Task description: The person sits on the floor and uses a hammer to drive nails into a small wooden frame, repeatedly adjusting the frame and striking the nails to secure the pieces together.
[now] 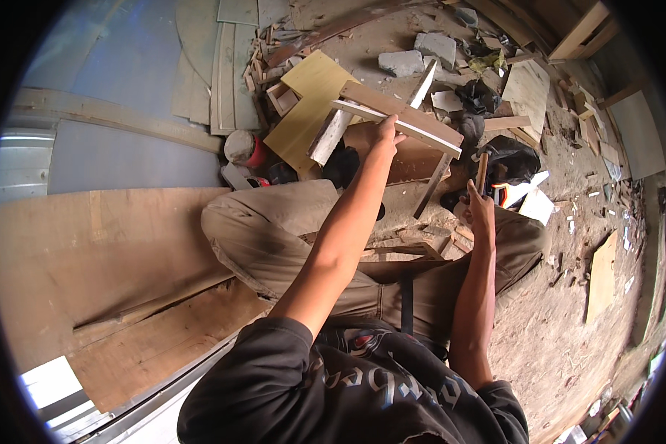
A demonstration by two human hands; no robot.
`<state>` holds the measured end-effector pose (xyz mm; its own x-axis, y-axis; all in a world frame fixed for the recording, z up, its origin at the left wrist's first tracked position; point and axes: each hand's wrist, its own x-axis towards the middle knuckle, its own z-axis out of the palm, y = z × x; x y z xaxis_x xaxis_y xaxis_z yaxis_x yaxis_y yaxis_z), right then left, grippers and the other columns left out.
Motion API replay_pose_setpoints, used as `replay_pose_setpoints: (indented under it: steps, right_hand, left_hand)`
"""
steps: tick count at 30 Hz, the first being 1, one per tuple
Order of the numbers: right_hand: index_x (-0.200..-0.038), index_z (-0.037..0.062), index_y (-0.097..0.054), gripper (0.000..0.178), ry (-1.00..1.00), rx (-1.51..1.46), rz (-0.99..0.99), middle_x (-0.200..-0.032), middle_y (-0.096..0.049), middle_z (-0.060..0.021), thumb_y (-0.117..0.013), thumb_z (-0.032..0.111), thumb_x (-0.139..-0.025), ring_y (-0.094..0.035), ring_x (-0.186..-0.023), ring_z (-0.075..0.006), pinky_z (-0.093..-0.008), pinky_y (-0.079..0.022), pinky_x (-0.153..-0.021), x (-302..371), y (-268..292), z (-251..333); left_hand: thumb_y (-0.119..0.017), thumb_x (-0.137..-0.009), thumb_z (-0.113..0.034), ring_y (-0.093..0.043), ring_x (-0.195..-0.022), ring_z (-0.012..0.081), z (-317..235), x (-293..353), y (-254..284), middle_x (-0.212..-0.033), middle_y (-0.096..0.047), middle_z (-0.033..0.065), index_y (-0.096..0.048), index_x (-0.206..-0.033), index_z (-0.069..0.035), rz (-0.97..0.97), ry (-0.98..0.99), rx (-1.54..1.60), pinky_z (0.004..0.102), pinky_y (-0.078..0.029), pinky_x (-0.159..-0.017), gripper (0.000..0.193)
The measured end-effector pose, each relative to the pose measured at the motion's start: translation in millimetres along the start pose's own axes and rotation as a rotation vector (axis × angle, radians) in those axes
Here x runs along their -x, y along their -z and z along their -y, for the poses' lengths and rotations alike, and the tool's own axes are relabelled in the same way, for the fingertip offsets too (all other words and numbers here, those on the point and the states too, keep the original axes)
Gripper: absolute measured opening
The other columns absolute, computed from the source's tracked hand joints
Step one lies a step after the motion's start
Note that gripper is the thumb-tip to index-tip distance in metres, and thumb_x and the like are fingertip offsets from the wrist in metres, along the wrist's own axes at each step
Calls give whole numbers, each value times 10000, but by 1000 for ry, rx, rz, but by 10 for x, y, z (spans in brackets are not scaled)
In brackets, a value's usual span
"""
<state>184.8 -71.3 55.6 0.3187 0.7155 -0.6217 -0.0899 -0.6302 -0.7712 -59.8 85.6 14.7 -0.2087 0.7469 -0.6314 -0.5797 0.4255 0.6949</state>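
Observation:
Out in front of my knees is a small wooden frame (422, 120), with a brown top board, a white-edged strip along its near side and several legs. My left hand (386, 136) is closed round that near strip, around its middle. The frame looks slightly tilted, and its white near-left leg (328, 136) points down toward my shoes. In my right hand (480, 210), above my right knee, is a hammer with a wooden handle (482, 172). It points upright, away from me, just right of the frame's right end. The hammer's head is small and partly lost against a dark bag.
A yellow board (303, 140) lies beyond my left knee, near a bucket (240, 148) with a red side. Black plastic bags (512, 159) and concrete blocks (401, 64) are at the right and far side. Wood scraps litter the floor. Large plywood sheets (103, 259) stand at my left.

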Motion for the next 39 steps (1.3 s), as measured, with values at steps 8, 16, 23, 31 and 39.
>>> replay_pose_setpoints:
  steps: [8, 16, 23, 31, 39]
  right_hand:
    - [-857, 18, -531, 461, -4, 0, 8, -741, -653, -133, -699, 446, -891, -426, -397, -78, -246, -277, -340, -125, 83, -89]
    - [-868, 26, -515, 460, -29, 61, 7, -727, -646, -123, -701, 446, -885, -411, -388, -75, -237, -275, -332, -55, 7, -45]
    - [-851, 15, -504, 467, -40, 45, 21, -711, -629, -127, -704, 436, -888, -419, -394, -78, -236, -282, -331, -39, 26, -36]
    - [-860, 14, -515, 450, -31, 43, 3, -719, -624, -125, -720, 414, -882, -447, -415, -87, -230, -305, -342, -96, 22, -97]
    - [-918, -36, -594, 508, 1, 91, -6, -712, -631, -102, -697, 460, -885, -479, -432, -97, -244, -355, -369, -113, 8, -158]
  left_hand:
    - [-698, -858, -179, -603, -1102, 280, -48, -32, -50, -1259, -551, 128, -528, -1274, -32, -30, 14, 9, 423, -641, -745, 473]
    - [-689, -835, -212, -607, -1076, 283, -33, -152, 110, -1201, -568, 129, -534, -1242, -43, 34, -11, 35, 447, -631, -766, 468]
    - [-665, -845, -246, -611, -1040, 273, 20, -105, 85, -1144, -570, 146, -543, -1160, -44, 49, 7, 65, 467, -614, -796, 394]
    - [-609, -908, -242, -643, -1024, 228, 78, -26, 200, -1059, -649, 75, -551, -1159, -80, 132, 64, 102, 489, -554, -883, 304]
    - [-634, -911, -295, -658, -968, 197, 157, 40, 345, -1009, -690, 20, -592, -1083, -123, 165, 90, 107, 465, -536, -847, 247]
